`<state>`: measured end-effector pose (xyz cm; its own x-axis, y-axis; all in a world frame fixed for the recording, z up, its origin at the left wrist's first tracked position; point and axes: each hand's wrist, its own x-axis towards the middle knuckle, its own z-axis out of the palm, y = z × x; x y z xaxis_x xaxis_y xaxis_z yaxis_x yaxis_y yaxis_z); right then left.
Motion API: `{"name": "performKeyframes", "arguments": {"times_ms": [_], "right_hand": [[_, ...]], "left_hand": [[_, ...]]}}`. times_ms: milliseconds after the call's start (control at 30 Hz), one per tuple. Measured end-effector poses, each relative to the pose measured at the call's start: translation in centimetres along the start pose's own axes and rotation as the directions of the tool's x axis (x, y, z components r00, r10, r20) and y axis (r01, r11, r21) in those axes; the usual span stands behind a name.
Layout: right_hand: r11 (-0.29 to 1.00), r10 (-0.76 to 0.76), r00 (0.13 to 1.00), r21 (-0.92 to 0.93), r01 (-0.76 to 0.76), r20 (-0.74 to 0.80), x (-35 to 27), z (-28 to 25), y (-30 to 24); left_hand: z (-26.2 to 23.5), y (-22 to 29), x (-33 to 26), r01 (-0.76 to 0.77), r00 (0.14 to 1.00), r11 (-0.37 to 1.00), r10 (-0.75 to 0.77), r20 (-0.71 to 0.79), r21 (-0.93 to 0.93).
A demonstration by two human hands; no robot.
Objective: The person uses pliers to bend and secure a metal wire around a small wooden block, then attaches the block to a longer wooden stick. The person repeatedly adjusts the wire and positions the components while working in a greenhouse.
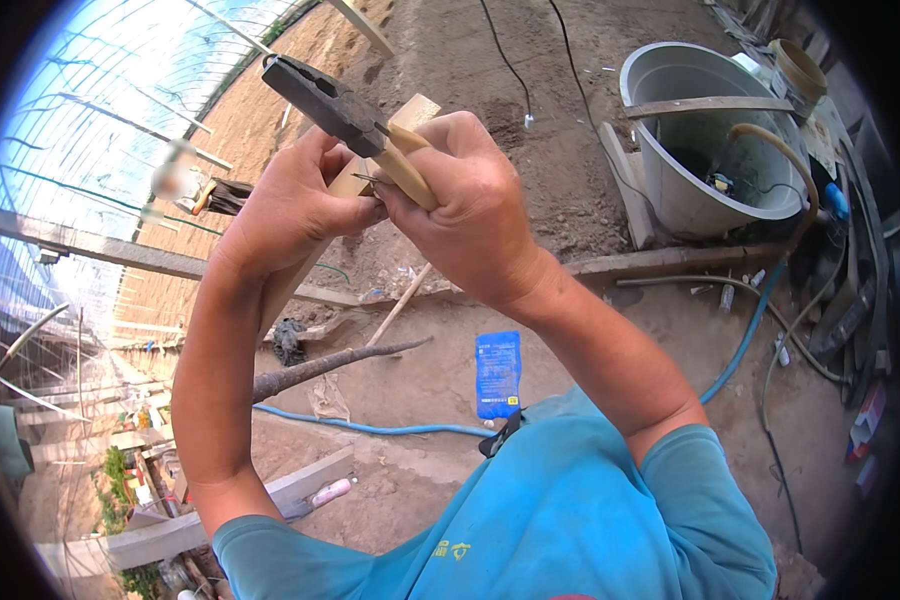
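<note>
My right hand [470, 205] is closed around the yellow handles of a pair of pliers [332, 105]. Their dark metal jaws point up and to the left, above my left hand. My left hand [295, 200] is wrapped around a pale wooden post [415, 112], which runs behind both hands and shows again beside my left forearm. Between the two hands a short, thin metal piece [367, 179] sticks out near my fingertips; whether it is a nail or a wire I cannot tell.
A large grey tub [660, 170] with a board across it and a hose inside stands at the right. A blue hose [390, 430] and a blue packet [498, 375] lie on the dirt. A dark branch [310, 376] is below my hands. Another person [228, 196] is farther off at left.
</note>
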<state>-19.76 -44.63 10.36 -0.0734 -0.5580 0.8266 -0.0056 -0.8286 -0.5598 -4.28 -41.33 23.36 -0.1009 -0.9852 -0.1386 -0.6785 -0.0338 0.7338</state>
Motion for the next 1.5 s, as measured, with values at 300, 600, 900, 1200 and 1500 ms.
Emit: {"name": "performKeyframes", "arguments": {"times_ms": [300, 600, 900, 1200, 1500], "right_hand": [[0.962, 0.159, 0.987, 0.221, -0.16, 0.023, -2.8, 0.3, 0.0], [0.983, 0.124, 0.985, 0.153, -0.104, -0.121, -2.0, 1.9, 0.1], [0.944, 0.236, 0.953, 0.276, -0.179, -0.189, -2.0, 2.8, -0.2], [0.982, 0.085, 0.993, 0.176, -0.069, -0.086, -2.3, 2.2, -0.5], [0.953, 0.218, 0.965, 0.246, -0.179, -0.145, -1.5, 1.9, -0.6]], "left_hand": [[-1.1, -0.5, -1.6, 0.056, 0.998, 0.998, -0.057, -0.031, -0.034], [-0.9, -0.9, -1.9, 0.065, 0.995, 0.998, -0.063, -0.077, 0.017], [-0.9, -0.8, -1.8, 0.006, 0.998, 1.0, -0.008, -0.07, -0.023], [-1.3, -1.6, -1.0, -0.025, 0.997, 1.0, 0.025, -0.069, 0.001], [-0.8, -1.0, -1.9, -0.008, 0.998, 1.0, 0.006, -0.067, -0.027]]}}
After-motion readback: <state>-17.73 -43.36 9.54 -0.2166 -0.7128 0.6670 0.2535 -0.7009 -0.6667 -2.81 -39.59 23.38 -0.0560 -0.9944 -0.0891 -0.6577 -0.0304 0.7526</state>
